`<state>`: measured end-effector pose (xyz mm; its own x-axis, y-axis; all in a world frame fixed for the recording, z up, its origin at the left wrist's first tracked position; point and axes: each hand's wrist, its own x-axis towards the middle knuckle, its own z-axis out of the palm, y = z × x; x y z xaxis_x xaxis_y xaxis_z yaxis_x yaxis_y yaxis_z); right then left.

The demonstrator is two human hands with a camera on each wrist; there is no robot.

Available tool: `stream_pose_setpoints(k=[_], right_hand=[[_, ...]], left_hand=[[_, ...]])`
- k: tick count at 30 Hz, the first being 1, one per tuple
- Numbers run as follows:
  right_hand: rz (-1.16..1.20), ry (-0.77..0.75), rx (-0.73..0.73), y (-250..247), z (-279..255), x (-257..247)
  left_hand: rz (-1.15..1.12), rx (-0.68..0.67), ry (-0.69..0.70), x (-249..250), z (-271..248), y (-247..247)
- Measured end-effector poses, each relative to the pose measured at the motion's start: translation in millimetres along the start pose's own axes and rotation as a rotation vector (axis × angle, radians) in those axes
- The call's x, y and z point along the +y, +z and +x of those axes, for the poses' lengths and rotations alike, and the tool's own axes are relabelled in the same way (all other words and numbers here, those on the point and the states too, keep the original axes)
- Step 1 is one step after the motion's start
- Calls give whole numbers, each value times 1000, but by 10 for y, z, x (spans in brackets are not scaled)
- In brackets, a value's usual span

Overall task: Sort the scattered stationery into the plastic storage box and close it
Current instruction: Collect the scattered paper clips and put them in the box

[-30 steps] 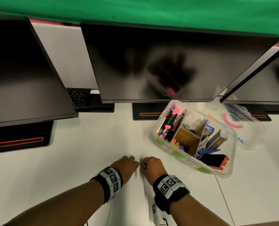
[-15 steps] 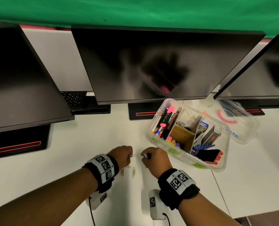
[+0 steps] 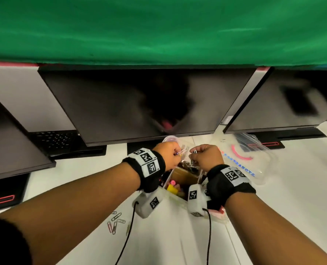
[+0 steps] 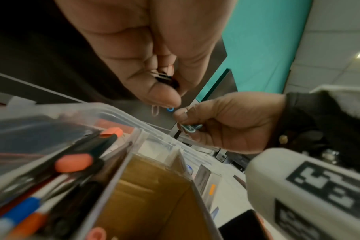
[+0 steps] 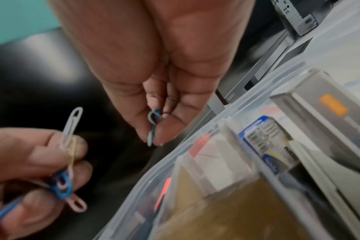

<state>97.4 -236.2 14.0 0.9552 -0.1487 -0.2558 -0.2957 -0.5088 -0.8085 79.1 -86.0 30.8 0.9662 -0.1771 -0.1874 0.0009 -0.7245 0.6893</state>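
Green cloth hangs behind three dark monitors [image 3: 143, 104] on a white counter [image 3: 285, 217]; the box [image 5: 197, 146] sits open beneath both wrists, and its clear lid [image 3: 254, 159] lies just beside it to the right, off, so closing is not yet done.

Both hands are raised over the box, near each other but apart; the left hand [image 3: 166, 153] pinches a small bunch of coloured clips [image 5: 67, 164] between thumb and fingers, white, blue and pink ones sticking out; the right hand [image 3: 206, 155] pinches its own few clips [image 5: 153, 128] at the fingertips. I judge the pinch suits such thin wire things: it holds several at once and lets them drop together over one compartment.

Inside the box, pens [image 4: 58, 165] fill one long section, a cardboard divider [image 4: 154, 186] walls off a middle section, and small packets [image 5: 267, 141] stand further right; which compartment the clips are meant for I cannot tell, though the hands hover over the far middle part.

More clips [image 3: 116, 221] lie loose on the counter under the left forearm, well apart from the box; so the sorting looks partly done, with at least one more pick-up likely before the lid goes on.
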Motion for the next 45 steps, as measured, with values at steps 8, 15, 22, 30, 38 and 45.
stream_pose_setpoints(k=[8, 15, 22, 30, 38, 45], right_hand=[[-251, 48, -59, -117, 479, 123], [-337, 8, -126, -208, 438, 76], [-190, -92, -76, 71, 109, -209], [-430, -260, -309, 963, -834, -467], [-832, -120, -653, 1682, -1200, 219], [-622, -48, -544, 2085, -1259, 519]], left_hand=[[14, -56, -111, 272, 599, 355], [137, -145, -76, 280, 600, 301], [-20, -43, -89, -53, 228, -11], [-221, -32, -241, -855, -449, -418], [313, -320, -296, -1704, -1011, -212], [229, -205, -468, -2158, -1197, 160]])
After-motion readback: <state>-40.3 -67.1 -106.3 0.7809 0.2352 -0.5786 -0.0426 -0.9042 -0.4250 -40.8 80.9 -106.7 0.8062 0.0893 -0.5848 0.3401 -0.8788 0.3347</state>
